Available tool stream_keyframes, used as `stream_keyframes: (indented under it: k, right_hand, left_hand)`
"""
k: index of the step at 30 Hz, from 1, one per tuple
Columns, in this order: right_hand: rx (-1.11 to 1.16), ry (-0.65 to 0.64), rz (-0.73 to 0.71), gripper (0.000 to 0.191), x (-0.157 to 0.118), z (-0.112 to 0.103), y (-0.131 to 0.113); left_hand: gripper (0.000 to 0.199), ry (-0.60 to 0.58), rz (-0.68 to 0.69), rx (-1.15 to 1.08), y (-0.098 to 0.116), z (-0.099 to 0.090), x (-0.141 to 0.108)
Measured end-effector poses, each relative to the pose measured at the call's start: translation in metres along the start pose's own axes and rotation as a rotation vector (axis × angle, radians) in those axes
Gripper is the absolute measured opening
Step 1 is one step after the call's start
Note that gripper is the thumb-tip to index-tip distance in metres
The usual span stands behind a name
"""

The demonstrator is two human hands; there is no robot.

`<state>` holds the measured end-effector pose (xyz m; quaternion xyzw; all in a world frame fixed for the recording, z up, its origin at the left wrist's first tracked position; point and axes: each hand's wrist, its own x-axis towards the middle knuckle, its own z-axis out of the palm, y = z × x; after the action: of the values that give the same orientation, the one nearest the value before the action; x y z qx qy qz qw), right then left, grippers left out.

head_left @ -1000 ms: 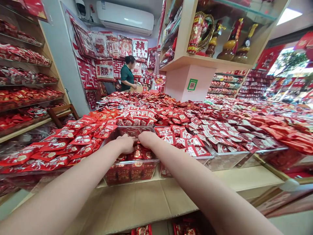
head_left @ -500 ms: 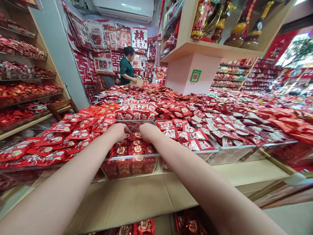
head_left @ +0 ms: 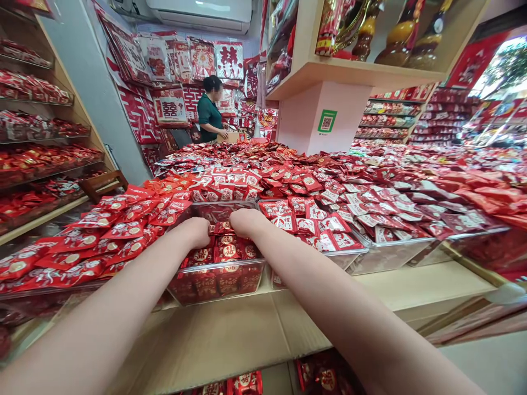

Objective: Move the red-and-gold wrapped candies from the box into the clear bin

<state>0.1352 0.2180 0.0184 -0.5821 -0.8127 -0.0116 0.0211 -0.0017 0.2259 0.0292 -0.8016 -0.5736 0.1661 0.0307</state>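
Note:
My left hand (head_left: 198,232) and my right hand (head_left: 247,223) both reach into a clear plastic bin (head_left: 224,267). Stacked inside it are small red packets (head_left: 228,251) with gold double-happiness print. Curled fingers on each side meet a red packet (head_left: 223,226) that spans the gap between the hands, toward the back of the bin. Most fingertips are hidden behind the knuckles and among the packets. Behind my hands, the bin's far wall and part of its inside show above the packets.
Heaped red packets (head_left: 123,219) flank the bin on the left; a bin of red-and-white packets (head_left: 317,222) stands right. A cardboard strip (head_left: 218,340) lies in front. Beyond the heaps stands a person in a green shirt (head_left: 208,115). A shelf unit (head_left: 370,77) overhangs the right.
My left hand has lowered slightly and turned, so its fingers are less visible. My right hand stays nearly in place. The whole view has shifted slightly.

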Motion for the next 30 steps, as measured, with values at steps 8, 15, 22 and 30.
stream_keyframes:
  k: [8, 15, 22, 30]
  right_hand:
    - [0.013, 0.066, -0.018, 0.028, -0.003, -0.003, 0.001]
    - [0.010, 0.074, 0.005, 0.031, -0.003, -0.002, 0.001]
    - [-0.009, 0.014, 0.003, 0.033, 0.000, 0.000, 0.000]
    - [-0.018, -0.042, -0.029, 0.031, -0.004, -0.005, -0.002]
  left_hand:
    - [0.030, 0.105, 0.068, -0.028, 0.001, 0.015, 0.009]
    - [0.028, 0.045, 0.051, -0.024, 0.002, 0.010, 0.006]
    - [0.025, -0.037, 0.026, 0.009, 0.015, 0.001, -0.001]
    - [0.031, -0.042, -0.055, -0.027, 0.021, 0.000, -0.007]
